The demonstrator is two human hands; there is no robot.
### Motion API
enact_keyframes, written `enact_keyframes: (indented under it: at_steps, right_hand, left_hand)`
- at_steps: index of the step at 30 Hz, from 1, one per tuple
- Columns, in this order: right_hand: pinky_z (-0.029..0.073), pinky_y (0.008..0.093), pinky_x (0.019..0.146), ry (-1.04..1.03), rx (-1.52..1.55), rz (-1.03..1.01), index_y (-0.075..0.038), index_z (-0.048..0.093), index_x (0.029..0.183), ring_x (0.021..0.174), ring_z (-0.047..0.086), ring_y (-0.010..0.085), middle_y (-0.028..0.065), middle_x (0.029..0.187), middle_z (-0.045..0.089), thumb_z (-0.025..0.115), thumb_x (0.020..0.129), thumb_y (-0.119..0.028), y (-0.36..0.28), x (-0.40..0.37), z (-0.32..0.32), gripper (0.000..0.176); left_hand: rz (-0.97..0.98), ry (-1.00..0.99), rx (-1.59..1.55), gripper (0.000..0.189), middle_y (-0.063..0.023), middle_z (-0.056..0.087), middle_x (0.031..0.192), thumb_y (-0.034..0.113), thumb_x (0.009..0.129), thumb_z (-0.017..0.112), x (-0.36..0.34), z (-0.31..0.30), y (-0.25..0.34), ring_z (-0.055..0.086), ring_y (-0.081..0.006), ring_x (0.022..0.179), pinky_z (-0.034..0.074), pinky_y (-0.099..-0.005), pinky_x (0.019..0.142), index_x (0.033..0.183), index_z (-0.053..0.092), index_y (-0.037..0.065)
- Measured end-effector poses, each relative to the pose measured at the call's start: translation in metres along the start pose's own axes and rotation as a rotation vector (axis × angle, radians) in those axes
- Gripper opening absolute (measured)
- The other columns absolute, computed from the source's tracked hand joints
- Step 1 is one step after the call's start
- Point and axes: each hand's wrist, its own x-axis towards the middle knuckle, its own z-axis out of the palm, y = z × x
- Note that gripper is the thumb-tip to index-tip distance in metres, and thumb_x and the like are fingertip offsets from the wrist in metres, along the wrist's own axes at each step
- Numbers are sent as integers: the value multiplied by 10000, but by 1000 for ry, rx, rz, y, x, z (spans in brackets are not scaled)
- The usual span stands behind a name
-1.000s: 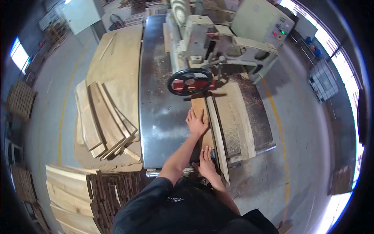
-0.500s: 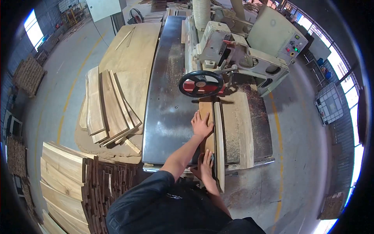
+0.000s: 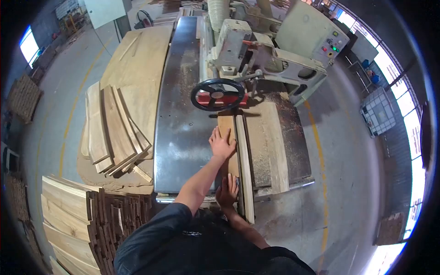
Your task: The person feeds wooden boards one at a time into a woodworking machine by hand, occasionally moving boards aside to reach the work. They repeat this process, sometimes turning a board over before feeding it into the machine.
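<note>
The board [image 3: 233,164] is pressed by the spread left hand [image 3: 222,145], its near end by the right hand [image 3: 226,191], whose grip cannot be told. Rightward it is flanked by a strip [image 3: 245,172], leftward by wide bench [image 3: 178,158].

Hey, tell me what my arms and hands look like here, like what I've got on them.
Your left hand and right hand are bare, with no gloves visible. Both forearms are uncovered too. The left sleeve is dark and short, part of a dark top with a small pale print on the front.
</note>
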Motion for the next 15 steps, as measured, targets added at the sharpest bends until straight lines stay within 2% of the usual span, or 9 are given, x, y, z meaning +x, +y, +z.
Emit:
enact_keyframes:
  at_steps: [1,2,3,5,9,11,15]
  right_hand:
    - [366,596,1065,19,-65,3,-42,498,1453,1417,426,468,215,1544,456,537,980,-257,-3,-1,7,521]
    - [386,602,1035,28,-84,-7,-80,427,1516,1410,438,464,215,1548,449,457,1029,-282,-3,-1,8,528]
    - [397,595,1026,64,-62,-18,-82,424,1521,1404,453,451,208,1552,449,449,1028,-285,-2,-1,10,533]
    - [404,597,1022,44,-98,-4,-80,443,1504,1407,458,433,201,1555,450,463,1018,-292,-2,-1,11,531]
    - [409,595,1024,56,-97,14,-76,466,1482,1410,458,420,196,1553,453,487,1002,-299,-3,-2,9,530]
    - [369,595,1075,-7,-93,15,-53,479,1456,1439,405,434,193,1571,426,576,917,-235,-3,-2,7,577]
    - [366,590,1080,-20,-45,43,-66,471,1468,1446,399,422,189,1570,428,593,904,-221,-4,0,5,597]
  left_hand:
    - [-8,0,3,661,-291,370,1559,444,816,676,1,-1,2,335,-443,1456,275,-570,1157,1442,589,251]
    - [8,30,1,660,-293,386,1546,440,810,676,1,-2,2,353,-447,1444,280,-567,1156,1439,591,256]
    - [11,40,-9,661,-291,398,1536,440,810,675,2,-2,2,361,-451,1438,285,-564,1155,1439,591,256]
    - [11,43,-32,633,-288,401,1539,426,815,662,1,-4,3,353,-445,1445,281,-568,1152,1416,615,232]
    - [29,13,-16,665,-282,385,1554,448,816,674,1,0,0,344,-449,1450,287,-567,1155,1445,586,252]
    - [25,14,8,669,-283,385,1552,455,820,673,1,1,-2,341,-445,1453,286,-566,1156,1451,582,254]
    - [38,31,17,655,-281,397,1545,447,817,693,1,3,-2,353,-443,1448,286,-545,1150,1428,602,228]
